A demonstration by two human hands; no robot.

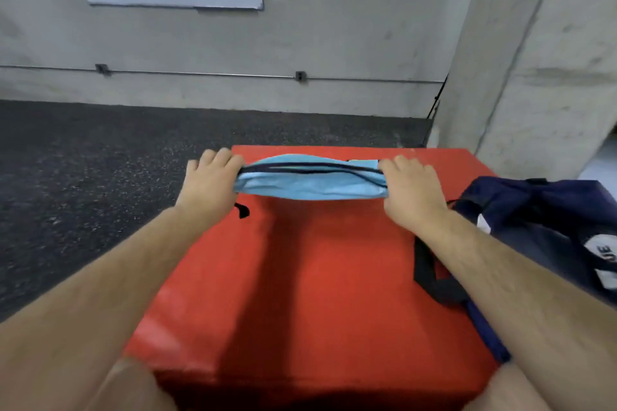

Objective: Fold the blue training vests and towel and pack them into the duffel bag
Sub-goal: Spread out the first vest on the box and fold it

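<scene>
The vests [310, 182] are over the far end of the red box [300, 277], with the left hand [208, 177] and right hand [412, 190] each curling its fingers round one end. Because they are gripped only at the ends, the middle could sag and the layers slide apart, undoing the fold before it reaches the bag [541, 220] on the box's right side. The bundle is pale blue and layered, slightly bowed, with dark trim lines along the top.
</scene>
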